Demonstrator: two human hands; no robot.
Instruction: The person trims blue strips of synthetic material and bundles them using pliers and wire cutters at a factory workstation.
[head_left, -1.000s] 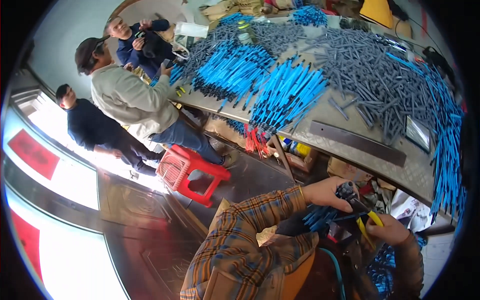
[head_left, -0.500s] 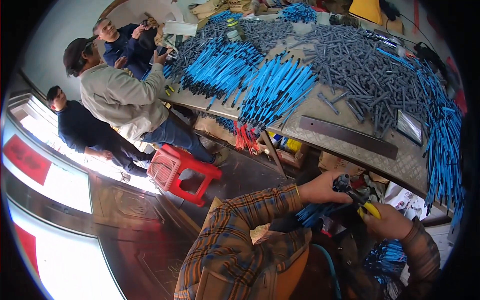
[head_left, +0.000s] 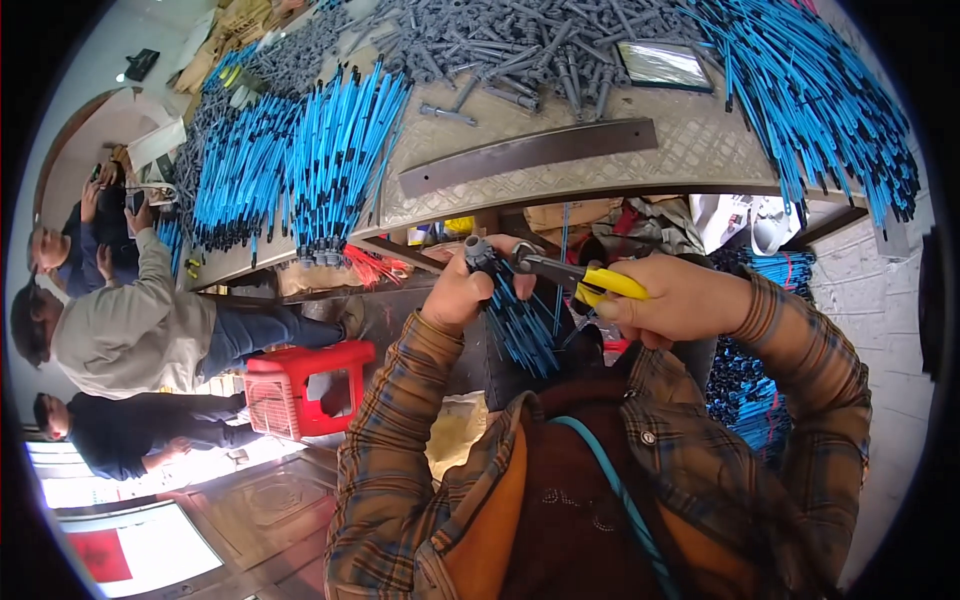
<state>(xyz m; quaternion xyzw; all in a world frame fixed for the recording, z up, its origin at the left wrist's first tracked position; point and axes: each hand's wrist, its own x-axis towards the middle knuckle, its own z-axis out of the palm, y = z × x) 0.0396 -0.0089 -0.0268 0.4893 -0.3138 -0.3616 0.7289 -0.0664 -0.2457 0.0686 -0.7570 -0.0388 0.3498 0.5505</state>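
Observation:
My left hand [head_left: 455, 295] is closed round a bundle of thin blue rods [head_left: 522, 338] whose lower ends fan downward over my lap. Grey plastic tube fittings [head_left: 480, 252] stick up from the top of that bundle, between thumb and fingers. In my right hand [head_left: 690, 295] is a pair of pliers with yellow handles [head_left: 615, 284], gripped from the right. Their dark jaws [head_left: 530, 260] reach left to the bundle's top, close beside the grey fittings. Whether the jaws bite on a fitting I cannot tell. Left fingertips partly show behind the jaws.
Ahead stands a table [head_left: 715, 150] with heaped grey fittings [head_left: 530, 40], blue rod bundles [head_left: 345, 150], a larger blue pile [head_left: 810, 90] and a dark metal bar [head_left: 530, 157]. A red stool [head_left: 310, 390] and several people are at left. More blue bundles [head_left: 745, 400] lie low at right.
My view has swung right and down, so the hands now appear nearer the middle. My left hand still holds the rods and my right hand still grips the pliers.

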